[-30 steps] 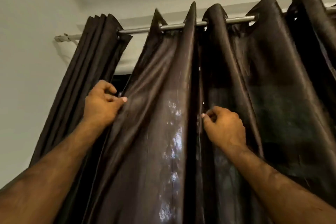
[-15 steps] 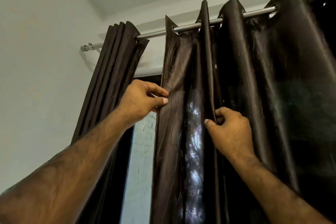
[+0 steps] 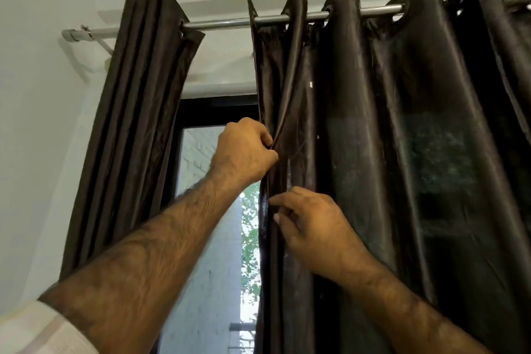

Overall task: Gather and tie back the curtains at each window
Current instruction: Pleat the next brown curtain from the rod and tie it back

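- Left hand (image 3: 244, 149), frame centre, grips the dark brown curtain (image 3: 359, 138)'s leading edge.
- Right hand (image 3: 313, 227), just below, pinches the same edge, folds bunched between them.

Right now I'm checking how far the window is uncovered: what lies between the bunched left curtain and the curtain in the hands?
In the head view, between the bunched left curtain and the held curtain: bare rod, dark window frame, uncovered glass.

You're looking at dark brown, glossy curtains (image 3: 373, 152) on a silvery rod (image 3: 224, 22), a black window frame (image 3: 212, 112), pale white walls (image 3: 34, 123), and your cream, faintly checked sleeve (image 3: 34, 330).
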Available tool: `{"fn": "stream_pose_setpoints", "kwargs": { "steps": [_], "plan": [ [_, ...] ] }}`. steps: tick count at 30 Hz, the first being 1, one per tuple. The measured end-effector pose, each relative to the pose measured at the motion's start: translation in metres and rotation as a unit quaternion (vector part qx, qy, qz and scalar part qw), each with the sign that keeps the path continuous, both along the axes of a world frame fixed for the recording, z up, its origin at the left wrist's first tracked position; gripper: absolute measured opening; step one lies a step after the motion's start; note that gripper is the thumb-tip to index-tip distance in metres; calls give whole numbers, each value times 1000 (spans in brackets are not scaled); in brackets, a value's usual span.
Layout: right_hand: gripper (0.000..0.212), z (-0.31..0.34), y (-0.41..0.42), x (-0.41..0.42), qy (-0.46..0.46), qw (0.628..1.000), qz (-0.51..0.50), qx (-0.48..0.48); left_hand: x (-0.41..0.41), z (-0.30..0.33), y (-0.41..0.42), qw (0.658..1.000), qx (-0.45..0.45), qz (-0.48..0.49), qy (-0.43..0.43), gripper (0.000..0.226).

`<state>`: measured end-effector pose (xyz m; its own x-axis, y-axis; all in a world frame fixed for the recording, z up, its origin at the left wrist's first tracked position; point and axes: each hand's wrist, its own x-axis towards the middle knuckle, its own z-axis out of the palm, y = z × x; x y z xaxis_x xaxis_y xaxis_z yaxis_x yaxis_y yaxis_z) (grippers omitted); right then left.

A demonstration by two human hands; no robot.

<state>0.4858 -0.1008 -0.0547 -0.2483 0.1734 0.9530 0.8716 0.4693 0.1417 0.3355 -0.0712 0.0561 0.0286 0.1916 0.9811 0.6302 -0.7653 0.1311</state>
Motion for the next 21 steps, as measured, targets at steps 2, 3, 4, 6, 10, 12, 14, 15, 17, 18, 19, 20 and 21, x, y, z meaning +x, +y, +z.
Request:
{"fn": "stream_pose_setpoints", "kwargs": {
  "steps": [2,3,4,6,10,12,14,15,17,18,19,20,21],
  "plan": [
    [22,2,-10,26,38,995,-81,54,1,0,4,1000,-3,-2,-2,13],
    [23,5,-16,41,73,983,-140,98,0,1,7,1000,-7,-7,-3,14],
    [30,9,-24,55,116,964,-196,138,-1,1,9,1000,-7,-10,-3,16],
    [54,21,-31,84,206,921,-270,190,-3,1,15,1000,7,-21,-4,24],
    [47,48,-34,132,332,913,-232,54,-3,-6,20,998,26,-61,11,20],
    [29,46,-34,131,326,920,-217,5,1,-8,22,997,15,-66,21,10],
    [21,33,-23,115,263,939,-220,39,5,-9,26,995,-12,-94,17,12],
    [20,25,-14,106,226,952,-198,58,10,-10,25,993,-28,-112,13,13],
    [15,15,6,82,148,977,-131,76,21,-9,20,989,-46,-140,5,13],
    [10,14,10,72,124,984,-102,81,28,-8,18,988,-47,-148,4,13],
    [8,16,12,64,112,987,-71,88,35,-7,15,987,-45,-153,3,13],
    [11,20,10,59,109,989,-37,98,42,-5,11,987,-42,-154,5,13],
    [17,24,7,56,110,988,-10,106,47,-3,7,987,-39,-153,7,13]
  ]
}}
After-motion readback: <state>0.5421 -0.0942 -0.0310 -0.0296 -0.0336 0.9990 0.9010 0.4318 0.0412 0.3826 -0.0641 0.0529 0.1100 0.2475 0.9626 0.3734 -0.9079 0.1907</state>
